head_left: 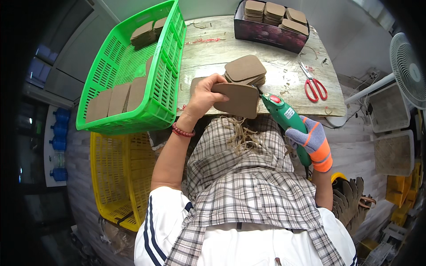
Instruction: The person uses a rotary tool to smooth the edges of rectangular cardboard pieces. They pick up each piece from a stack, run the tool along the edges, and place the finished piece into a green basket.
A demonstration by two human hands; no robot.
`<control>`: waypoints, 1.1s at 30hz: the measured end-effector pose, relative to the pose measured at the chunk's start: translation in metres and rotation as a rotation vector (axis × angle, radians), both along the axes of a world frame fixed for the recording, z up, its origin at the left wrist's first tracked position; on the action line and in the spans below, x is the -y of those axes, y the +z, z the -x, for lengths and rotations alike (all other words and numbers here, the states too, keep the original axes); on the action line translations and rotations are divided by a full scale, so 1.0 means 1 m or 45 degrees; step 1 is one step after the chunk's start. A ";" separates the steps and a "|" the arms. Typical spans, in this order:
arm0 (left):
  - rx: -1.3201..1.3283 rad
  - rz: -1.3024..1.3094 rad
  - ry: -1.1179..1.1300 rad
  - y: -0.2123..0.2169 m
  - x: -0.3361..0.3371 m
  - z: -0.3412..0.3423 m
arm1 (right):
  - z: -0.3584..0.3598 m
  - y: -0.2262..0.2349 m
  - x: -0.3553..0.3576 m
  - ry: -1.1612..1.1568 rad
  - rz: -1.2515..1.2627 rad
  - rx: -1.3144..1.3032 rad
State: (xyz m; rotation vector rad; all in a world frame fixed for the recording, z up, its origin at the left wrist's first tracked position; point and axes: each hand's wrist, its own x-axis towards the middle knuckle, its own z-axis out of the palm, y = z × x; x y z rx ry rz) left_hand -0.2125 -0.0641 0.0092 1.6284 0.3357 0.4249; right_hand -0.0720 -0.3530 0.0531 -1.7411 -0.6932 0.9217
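Observation:
My left hand (204, 95) pinches a flat brown pad (236, 101) with rounded corners, thumb on top, just over the table's near edge. A grey and orange glove covers my right hand (314, 144), which is wrapped round a green handheld power tool (284, 113) with a red button. The tool's dark tip is at the pad's right edge; whether it touches is too small to tell. Behind the held pad stands a stack of similar pads (246, 68). Thin brown strips (242, 135) lie on my checked apron (248, 195).
A green crate (171, 84) with brown pads stands at the left of the table (204, 48). At the back is a dark box (266, 37) of stacked pads. Red-handled scissors (316, 88) lie at right, near a white fan (408, 68). A yellow crate (111, 173) is below left.

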 end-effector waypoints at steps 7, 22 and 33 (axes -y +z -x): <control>0.093 0.305 0.084 0.008 -0.010 0.004 | 0.004 -0.004 -0.003 0.061 -0.021 -0.158; -0.148 0.013 -0.280 0.002 0.020 -0.010 | 0.012 -0.015 -0.006 0.115 0.012 -0.060; 0.057 0.350 0.195 -0.029 -0.001 0.010 | 0.009 -0.017 -0.002 -0.025 -0.070 -0.202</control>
